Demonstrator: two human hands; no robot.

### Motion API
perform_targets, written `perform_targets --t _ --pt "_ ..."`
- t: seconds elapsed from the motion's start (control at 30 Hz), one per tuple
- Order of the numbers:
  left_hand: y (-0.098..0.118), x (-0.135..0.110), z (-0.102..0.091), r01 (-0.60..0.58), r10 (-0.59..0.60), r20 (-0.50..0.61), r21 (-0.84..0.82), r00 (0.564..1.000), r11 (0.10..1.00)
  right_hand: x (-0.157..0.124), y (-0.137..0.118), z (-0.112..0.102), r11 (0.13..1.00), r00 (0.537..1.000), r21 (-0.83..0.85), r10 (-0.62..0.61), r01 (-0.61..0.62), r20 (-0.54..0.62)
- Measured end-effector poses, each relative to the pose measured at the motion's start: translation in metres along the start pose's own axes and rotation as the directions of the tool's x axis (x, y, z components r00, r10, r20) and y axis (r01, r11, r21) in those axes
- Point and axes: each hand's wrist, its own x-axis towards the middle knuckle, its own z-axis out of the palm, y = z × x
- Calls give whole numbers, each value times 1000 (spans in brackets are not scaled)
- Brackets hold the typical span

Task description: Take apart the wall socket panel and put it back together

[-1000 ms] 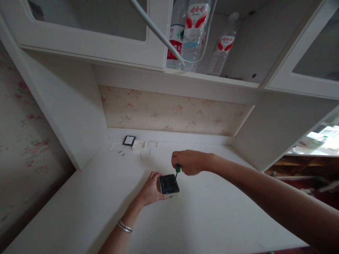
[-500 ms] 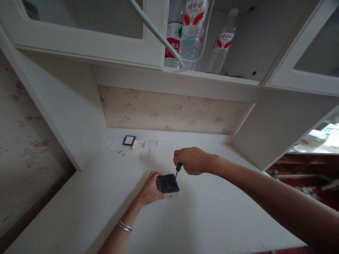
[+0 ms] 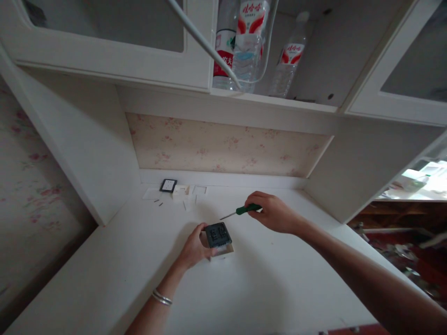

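Note:
My left hand [image 3: 194, 247] grips a square black wall socket [image 3: 218, 234] by its left side, thumb and fingers wrapped around the edge. Under the socket sits a white mounting box [image 3: 223, 251]; its near wall and part of its inside show below the socket's tilted front edge. Held by its green handle in my right hand [image 3: 274, 213], a screwdriver [image 3: 241, 211] points left, its thin metal shaft nearly level. The tip is apart from the socket, just above its upper right corner in the picture. A silver bracelet circles my left wrist.
At the back left of the white tabletop [image 3: 300, 279] lie a black-framed white socket [image 3: 168, 185], a white box [image 3: 181, 191], a thin frame [image 3: 199, 190] and several small strips. Overhead, a cabinet holds plastic bottles [image 3: 288, 60], and a pale rod [image 3: 206, 44] hangs across its front.
The screwdriver has come off the socket's right edge and swung from steep to nearly level. My right hand moved right. The socket's near edge has lifted, showing the white box below.

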Motion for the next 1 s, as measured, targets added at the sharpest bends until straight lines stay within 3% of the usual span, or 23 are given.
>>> perform_targets --t 0.1,0.17,0.43,0.57,0.7,0.77,0.83,0.9,0.93,1.0 --pt "-1 1 -2 -80 84 -15 180 996 980 -24 15 22 983 982 102 160 -150 -100" --pt "-4 3 -4 -114 119 -6 235 993 965 -44 24 42 963 966 159 236 -218 -108" --pt "-12 9 -9 -125 132 -20 207 991 970 -107 43 118 854 862 296 484 -427 -151" --pt "-7 7 -10 -98 98 -5 79 995 992 -120 34 145 828 873 340 485 -446 -37" --pt "-1 3 -8 -59 59 12 -5 998 998 -117 22 156 836 916 383 394 -392 77" --pt "1 1 -7 -54 55 25 -34 998 998 -109 18 155 837 930 414 359 -359 79" --pt "3 0 -6 -48 51 38 -70 998 996 -95 15 152 803 916 475 400 -361 20" --pt "4 -1 -5 -47 53 46 -116 998 992 -77 10 149 691 860 605 510 -397 -19" --pt "4 -2 -5 -49 56 46 -139 997 989 -67 6 147 589 822 694 569 -414 8" --pt "4 -2 -4 -57 65 42 -175 997 983 -48 -4 145 294 761 866 633 -404 140"
